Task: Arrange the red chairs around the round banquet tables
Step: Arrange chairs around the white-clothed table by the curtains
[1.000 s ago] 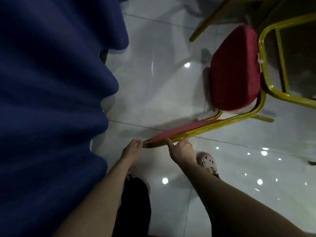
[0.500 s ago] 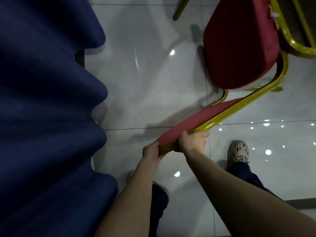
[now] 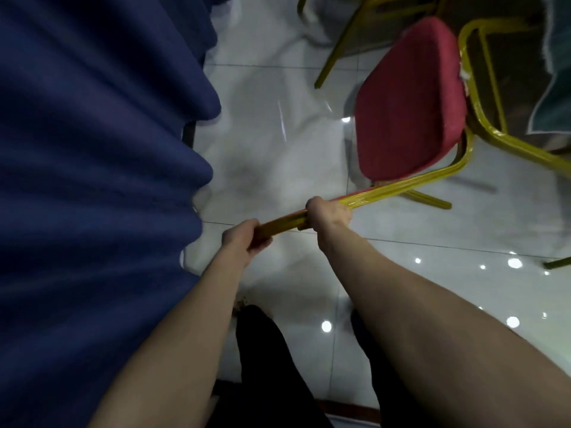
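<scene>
Grips with both hands the top rail (image 3: 398, 189) of the backrest of a red-cushioned banquet chair with a yellow-gold metal tube frame (image 3: 411, 103). Left hand (image 3: 244, 239) curled tight round the rail's end toward 8 o'clock; right hand (image 3: 327, 213) curled over it toward 2 o'clock, a short stretch of bare rail between the two. Nothing else held in either.

Outward from the hold: backrest seen almost edge-on, padded red seat cushion (image 3: 404, 125) at 1 o'clock of the hands, legs down toward the glossy white tiled floor (image 3: 278, 134). Cannot tell whether all legs touch it. At 9 o'clock, close by, the hanging folds of a dark blue tablecloth (image 3: 92, 180) over the table. At 2 o'clock, another yellow-gold chair frame (image 3: 509, 146), just beside the seat.

Judged for handling: stiff welded tube, likely light enough to drag or lift by two hands. Smooth shiny rail, so probably slippery; calls for a full wrap, not a pinch. Soft cushion, no use as a hold. Best taken at the top rail, hands spread, for steering. Likely to slide readily on the tile, and to scrape.

Against half a second ago: hands then nearly touching, now spread apart. Red face of the backrest then broadly in view, now only a thin line. Pale shoe then in view at 4 o'clock, now out of sight.
</scene>
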